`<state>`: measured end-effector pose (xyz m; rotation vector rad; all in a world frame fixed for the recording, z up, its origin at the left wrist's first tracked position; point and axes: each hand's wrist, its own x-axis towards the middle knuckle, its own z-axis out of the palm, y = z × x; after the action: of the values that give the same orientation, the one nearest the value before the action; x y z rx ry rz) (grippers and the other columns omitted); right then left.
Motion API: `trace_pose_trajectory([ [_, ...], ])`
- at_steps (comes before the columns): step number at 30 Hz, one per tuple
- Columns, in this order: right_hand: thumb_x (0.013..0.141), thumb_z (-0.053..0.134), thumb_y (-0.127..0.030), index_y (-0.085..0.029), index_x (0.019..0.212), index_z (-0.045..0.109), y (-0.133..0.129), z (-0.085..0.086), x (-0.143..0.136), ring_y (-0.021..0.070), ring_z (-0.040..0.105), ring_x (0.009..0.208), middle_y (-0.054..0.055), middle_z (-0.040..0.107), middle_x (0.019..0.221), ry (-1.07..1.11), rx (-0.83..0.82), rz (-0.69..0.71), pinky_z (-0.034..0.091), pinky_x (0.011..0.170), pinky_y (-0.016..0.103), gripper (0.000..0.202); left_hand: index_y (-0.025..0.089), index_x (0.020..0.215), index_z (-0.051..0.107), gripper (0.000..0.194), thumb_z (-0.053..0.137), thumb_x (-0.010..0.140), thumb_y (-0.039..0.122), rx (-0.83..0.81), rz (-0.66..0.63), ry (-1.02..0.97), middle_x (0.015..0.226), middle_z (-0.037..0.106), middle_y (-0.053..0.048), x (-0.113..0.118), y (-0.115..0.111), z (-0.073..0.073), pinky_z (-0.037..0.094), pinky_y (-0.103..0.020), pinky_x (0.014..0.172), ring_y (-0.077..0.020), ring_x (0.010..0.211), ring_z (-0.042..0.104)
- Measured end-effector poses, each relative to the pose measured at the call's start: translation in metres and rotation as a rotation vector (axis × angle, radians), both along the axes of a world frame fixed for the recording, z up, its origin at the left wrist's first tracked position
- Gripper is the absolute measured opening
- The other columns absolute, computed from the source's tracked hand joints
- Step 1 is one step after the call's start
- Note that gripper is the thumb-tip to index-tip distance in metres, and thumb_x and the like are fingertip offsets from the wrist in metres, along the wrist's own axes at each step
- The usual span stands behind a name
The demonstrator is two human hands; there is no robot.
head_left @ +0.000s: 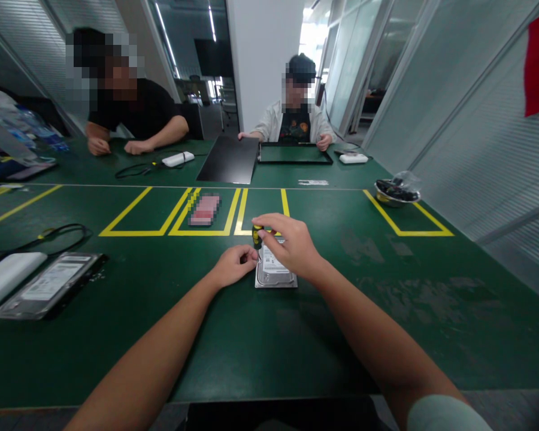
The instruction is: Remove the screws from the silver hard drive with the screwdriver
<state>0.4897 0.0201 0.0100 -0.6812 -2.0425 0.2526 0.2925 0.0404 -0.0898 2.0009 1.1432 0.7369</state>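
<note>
A silver hard drive with a white label [276,276] lies flat on the green table [233,347], in front of me. My right hand [291,239] is over its upper part, thumb and fingers closed round a short black and yellow screwdriver [257,237] held upright at the drive's upper left. The screwdriver's tip is too small to make out. At the drive's left edge, my left hand [237,264] has its thumb and fingers curled together near the screwdriver; whatever they pinch is hidden.
On the left lie another hard drive [56,284], a white box [11,278] and a black cable. Yellow tape marks the table beyond my hands. A metal bowl [396,194] sits at the right. Two people sit opposite, one touching a dark panel [231,158] and a black frame [295,161].
</note>
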Motion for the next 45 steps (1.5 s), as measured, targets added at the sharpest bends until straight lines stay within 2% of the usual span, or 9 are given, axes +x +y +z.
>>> trace_pose_trajectory([
  [5, 0.091, 0.059, -0.022, -0.018, 0.101, 0.066, 0.0003, -0.0001, 0.0008, 0.0173, 0.061, 0.094, 0.006, 0.067, 0.097, -0.016, -0.013, -0.051, 0.050, 0.082, 0.032, 0.013, 0.016, 0.078, 0.061, 0.012, 0.060, 0.080, 0.027, 0.013, -0.004, 0.008, 0.068, 0.056, 0.002, 0.0003, -0.0003, 0.0020, 0.035, -0.024, 0.058, -0.0127, 0.063, 0.049],
  [20, 0.091, 0.058, -0.020, -0.017, 0.103, 0.065, -0.0001, 0.0008, 0.0007, 0.0176, 0.060, 0.095, 0.007, 0.066, 0.098, -0.014, 0.005, -0.011, 0.051, 0.079, 0.031, 0.014, 0.015, 0.081, 0.062, 0.012, 0.061, 0.079, 0.027, 0.008, 0.007, 0.005, 0.069, 0.057, 0.002, -0.0003, -0.0005, 0.0008, 0.038, -0.024, 0.060, -0.0130, 0.064, 0.050],
  [24, 0.091, 0.056, -0.020, -0.017, 0.102, 0.064, -0.0002, 0.0013, 0.0007, 0.0179, 0.062, 0.095, 0.007, 0.068, 0.099, -0.024, 0.000, -0.019, 0.052, 0.081, 0.032, 0.014, 0.015, 0.080, 0.062, 0.012, 0.060, 0.080, 0.027, 0.007, 0.007, 0.009, 0.068, 0.056, 0.002, -0.0004, -0.0005, 0.0010, 0.037, -0.023, 0.059, -0.0125, 0.063, 0.049],
  [29, 0.090, 0.054, -0.016, -0.018, 0.104, 0.064, -0.0007, 0.0014, 0.0011, 0.0189, 0.064, 0.102, 0.007, 0.071, 0.106, -0.031, 0.008, -0.008, 0.050, 0.091, 0.036, 0.018, 0.015, 0.080, 0.062, 0.012, 0.060, 0.080, 0.027, 0.002, -0.005, 0.016, 0.067, 0.056, 0.002, -0.0008, 0.0001, 0.0008, 0.038, -0.024, 0.059, -0.0128, 0.063, 0.050],
  [36, 0.090, 0.059, -0.023, -0.018, 0.103, 0.065, 0.0008, 0.0003, -0.0002, 0.0191, 0.062, 0.103, 0.009, 0.067, 0.106, -0.009, 0.023, -0.013, 0.051, 0.090, 0.036, 0.015, 0.015, 0.079, 0.060, 0.011, 0.059, 0.080, 0.027, 0.021, -0.012, 0.019, 0.068, 0.057, 0.003, -0.0015, 0.0003, 0.0006, 0.037, -0.024, 0.060, -0.0126, 0.063, 0.050],
  [41, 0.091, 0.056, -0.021, -0.018, 0.104, 0.065, -0.0002, 0.0011, 0.0002, 0.0188, 0.062, 0.099, 0.008, 0.068, 0.102, -0.045, 0.002, -0.007, 0.052, 0.086, 0.035, 0.016, 0.016, 0.079, 0.060, 0.011, 0.060, 0.081, 0.026, 0.038, -0.014, 0.034, 0.067, 0.056, 0.003, -0.0020, 0.0015, -0.0017, 0.035, -0.024, 0.060, -0.0123, 0.063, 0.049],
  [45, 0.091, 0.053, -0.017, -0.019, 0.105, 0.064, -0.0007, 0.0006, 0.0008, 0.0192, 0.064, 0.102, 0.007, 0.071, 0.105, -0.042, -0.008, 0.008, 0.051, 0.091, 0.037, 0.018, 0.016, 0.080, 0.061, 0.011, 0.060, 0.081, 0.027, 0.037, -0.015, 0.031, 0.067, 0.056, 0.003, -0.0021, 0.0023, -0.0038, 0.036, -0.024, 0.060, -0.0124, 0.064, 0.050],
])
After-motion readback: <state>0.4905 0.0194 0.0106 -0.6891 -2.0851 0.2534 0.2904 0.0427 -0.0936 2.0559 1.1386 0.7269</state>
